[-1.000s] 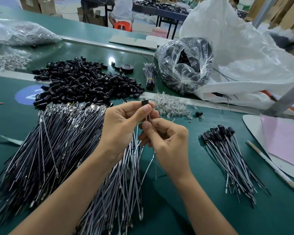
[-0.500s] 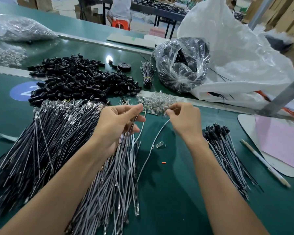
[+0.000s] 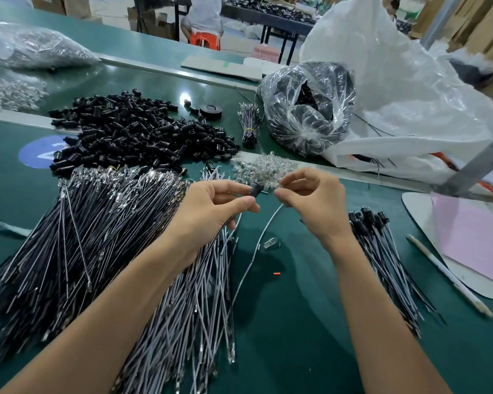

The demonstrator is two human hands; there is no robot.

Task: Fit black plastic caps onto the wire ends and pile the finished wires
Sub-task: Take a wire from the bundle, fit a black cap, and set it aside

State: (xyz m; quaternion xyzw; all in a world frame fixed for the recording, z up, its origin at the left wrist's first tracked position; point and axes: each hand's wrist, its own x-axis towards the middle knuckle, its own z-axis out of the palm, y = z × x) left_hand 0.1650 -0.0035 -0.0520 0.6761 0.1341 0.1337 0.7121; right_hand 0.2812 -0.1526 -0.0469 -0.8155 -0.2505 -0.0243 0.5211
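You are at the fitting step: your left hand [image 3: 211,206] pinches a cap [image 3: 256,190], your right hand [image 3: 316,206] pinches the wire [image 3: 261,240] end, both just on the near side of the cap heap [image 3: 131,135]. Next, push the end straight in (keep it aligned).

Left forearm [image 3: 111,308] and right forearm [image 3: 376,308] reach forward, converging. Left hand [image 3: 219,206] pinches a black cap [image 3: 256,190] between thumb and forefinger. Right hand [image 3: 313,203], fingers curled, pinches a wire [image 3: 264,231] by its end.
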